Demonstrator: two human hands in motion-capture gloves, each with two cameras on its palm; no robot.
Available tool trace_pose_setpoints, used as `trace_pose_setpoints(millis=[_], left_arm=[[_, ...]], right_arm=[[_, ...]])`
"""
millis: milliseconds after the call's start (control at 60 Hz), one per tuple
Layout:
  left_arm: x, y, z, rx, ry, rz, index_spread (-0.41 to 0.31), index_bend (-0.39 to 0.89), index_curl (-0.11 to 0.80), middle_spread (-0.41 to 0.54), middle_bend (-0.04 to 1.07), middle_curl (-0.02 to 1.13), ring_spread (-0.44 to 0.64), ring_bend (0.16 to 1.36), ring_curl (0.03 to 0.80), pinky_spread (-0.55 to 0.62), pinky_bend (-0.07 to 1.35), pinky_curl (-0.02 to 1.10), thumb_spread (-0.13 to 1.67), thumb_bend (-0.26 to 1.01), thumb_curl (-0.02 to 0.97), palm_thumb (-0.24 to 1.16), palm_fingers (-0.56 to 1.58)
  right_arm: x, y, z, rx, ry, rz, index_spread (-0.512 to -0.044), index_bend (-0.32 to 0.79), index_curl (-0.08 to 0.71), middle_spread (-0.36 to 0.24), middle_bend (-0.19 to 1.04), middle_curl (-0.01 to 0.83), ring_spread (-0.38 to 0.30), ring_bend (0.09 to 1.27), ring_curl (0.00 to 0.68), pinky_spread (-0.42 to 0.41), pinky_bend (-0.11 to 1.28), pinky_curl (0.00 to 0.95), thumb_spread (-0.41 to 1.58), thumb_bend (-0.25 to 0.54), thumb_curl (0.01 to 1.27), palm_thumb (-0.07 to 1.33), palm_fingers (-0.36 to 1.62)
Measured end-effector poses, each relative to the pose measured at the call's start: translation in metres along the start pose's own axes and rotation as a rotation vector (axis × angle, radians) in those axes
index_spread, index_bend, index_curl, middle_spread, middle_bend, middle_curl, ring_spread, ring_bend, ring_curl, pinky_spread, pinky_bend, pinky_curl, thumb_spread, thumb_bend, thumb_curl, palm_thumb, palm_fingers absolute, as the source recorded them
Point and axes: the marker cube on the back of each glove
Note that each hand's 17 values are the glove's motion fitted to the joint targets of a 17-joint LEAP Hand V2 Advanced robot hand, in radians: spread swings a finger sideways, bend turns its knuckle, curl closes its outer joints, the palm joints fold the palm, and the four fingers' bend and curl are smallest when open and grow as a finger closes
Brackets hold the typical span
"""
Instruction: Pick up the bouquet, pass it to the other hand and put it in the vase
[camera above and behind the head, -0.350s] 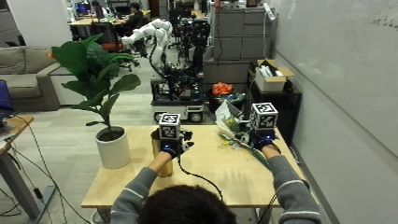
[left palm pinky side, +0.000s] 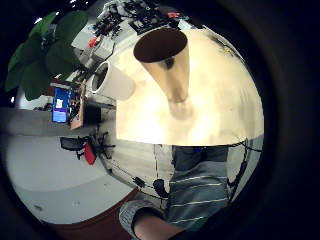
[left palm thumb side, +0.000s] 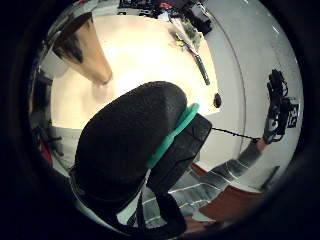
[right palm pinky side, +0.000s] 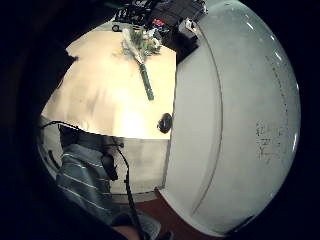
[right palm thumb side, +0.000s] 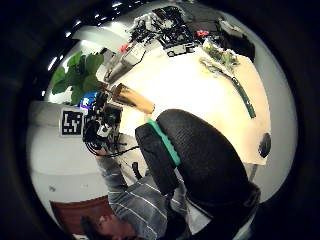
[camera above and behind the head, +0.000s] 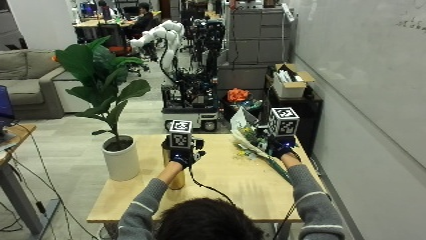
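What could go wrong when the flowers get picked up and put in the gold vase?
The bouquet lies near the table's far right corner, so a nudge might push it off the edge. The vase is tall and narrow; bumping it with the stems could tip it. The left hand hovers close beside the vase and could knock it too.

Even overhead light fills the room in your outside view, with soft shadows under the hands on the counter (camera above and behind the head: 226, 185). In the palm views glare washes the counter pale, black rings close in the edges, and straight lines bow hard. A dark blurred thumb (left palm thumb side: 130, 150) blocks much of the left thumb-side view.
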Motion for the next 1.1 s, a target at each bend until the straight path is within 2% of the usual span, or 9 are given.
trace_pose_setpoints(millis=[50,383,600,717,767,850,967,1050,1100], left_arm=[[0.003,0.007,0.004,-0.053,0.016,0.007,-0.001,0.15,0.187,0.265,0.19,0.2,0.38,0.56,0.204,0.46,0.36,0.22,0.97,-0.03,0.15,-0.02,0.16],[0.018,0.01,0.032,-0.061,0.02,0.094,-0.001,0.15,0.247,0.27,0.19,0.26,0.4,0.57,0.229,0.46,0.37,0.27,1.02,-0.03,0.199,-0.03,0.14],[0.033,-0.002,0.054,-0.012,-0.072,0.145,-0.001,0.15,0.267,0.262,0.19,0.29,0.39,0.57,0.24,0.46,0.37,0.29,1.02,-0.05,0.202,-0.05,0.14],[0.036,-0.004,0.065,-0.035,-0.033,0.181,-0.001,0.15,0.273,0.259,0.19,0.3,0.39,0.57,0.245,0.46,0.36,0.3,1.01,-0.05,0.2,-0.05,0.14],[0.038,0.0,0.068,-0.05,-0.016,0.189,-0.001,0.15,0.277,0.259,0.19,0.3,0.39,0.57,0.247,0.46,0.36,0.3,1.01,-0.05,0.199,-0.05,0.14],[0.037,-0.017,0.089,-0.056,-0.006,0.205,-0.001,0.15,0.28,0.258,0.19,0.31,0.39,0.57,0.25,0.46,0.36,0.31,1.01,-0.05,0.198,-0.05,0.15],[0.035,-0.023,0.104,-0.082,0.004,0.214,-0.001,0.15,0.287,0.256,0.19,0.32,0.39,0.57,0.251,0.46,0.35,0.31,1.01,-0.06,0.193,-0.07,0.16],[0.031,-0.021,0.108,-0.099,0.002,0.21,-0.001,0.15,0.291,0.256,0.2,0.32,0.39,0.57,0.252,0.46,0.34,0.31,1.0,-0.07,0.184,-0.08,0.16],[0.029,-0.024,0.112,-0.098,0.01,0.199,-0.001,0.15,0.292,0.256,0.19,0.33,0.39,0.57,0.253,0.46,0.34,0.32,1.0,-0.07,0.18,-0.08,0.17]], right_arm=[[0.002,-0.003,-0.003,0.0,-0.011,0.007,-0.412,0.12,0.094,-0.035,0.2,0.198,0.069,0.47,0.198,0.219,0.63,0.279,1.11,0.05,0.15,0.27,0.08],[0.017,-0.026,-0.026,-0.03,0.025,0.127,-0.412,0.11,0.131,-0.036,0.21,0.266,0.07,0.53,0.246,0.224,0.64,0.316,1.17,-0.016,0.2,0.29,0.09],[0.062,-0.1,-0.015,-0.029,-0.005,0.228,-0.409,0.11,0.142,-0.035,0.25,0.307,0.049,0.55,0.268,0.22,0.6,0.322,1.18,-0.018,0.22,0.29,0.19],[0.104,-0.146,0.028,-0.093,-0.002,0.326,-0.409,0.11,0.145,-0.035,0.25,0.316,0.047,0.55,0.275,0.219,0.6,0.327,1.18,-0.018,0.22,0.29,0.19],[0.111,-0.143,0.04,-0.114,-0.012,0.358,-0.409,0.11,0.144,-0.035,0.25,0.319,0.044,0.56,0.28,0.219,0.59,0.328,1.18,-0.018,0.22,0.29,0.19],[0.135,-0.148,0.067,-0.039,0.019,0.495,-0.409,0.1,0.141,-0.035,0.26,0.327,0.036,0.57,0.286,0.218,0.59,0.331,1.18,-0.016,0.23,0.3,0.2],[0.168,-0.173,0.135,-0.024,0.026,0.547,-0.399,0.1,0.137,-0.035,0.27,0.338,0.032,0.57,0.291,0.214,0.57,0.334,1.17,-0.017,0.24,0.3,0.2],[0.166,-0.158,0.188,-0.259,-0.04,0.461,-0.392,0.11,0.141,-0.035,0.28,0.344,0.031,0.55,0.291,0.212,0.57,0.337,1.16,-0.017,0.24,0.31,0.19],[0.171,-0.152,0.216,-0.331,-0.035,0.486,-0.392,0.12,0.149,-0.035,0.27,0.343,0.031,0.53,0.289,0.211,0.57,0.339,1.15,-0.015,0.25,0.32,0.18]])
